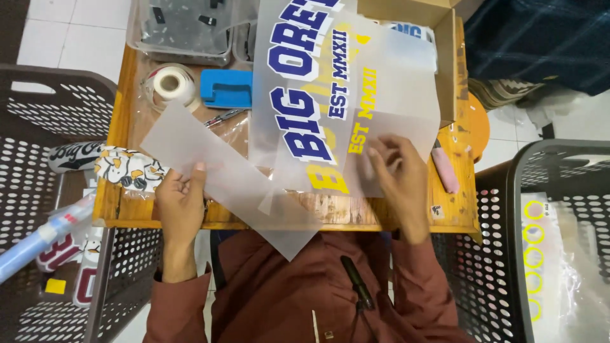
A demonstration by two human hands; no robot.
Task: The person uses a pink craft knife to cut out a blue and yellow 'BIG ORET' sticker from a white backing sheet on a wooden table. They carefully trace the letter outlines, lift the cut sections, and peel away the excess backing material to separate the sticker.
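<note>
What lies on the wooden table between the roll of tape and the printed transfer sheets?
In the head view, a blue block lies between the roll of tape and the printed transfer sheets.

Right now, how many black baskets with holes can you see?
2. One black basket stands at the left of the wooden table; the other black basket is at the right. More may lie outside the view.

Print workshop, transfer sheets [305,95], plastic crates [38,127]
</note>
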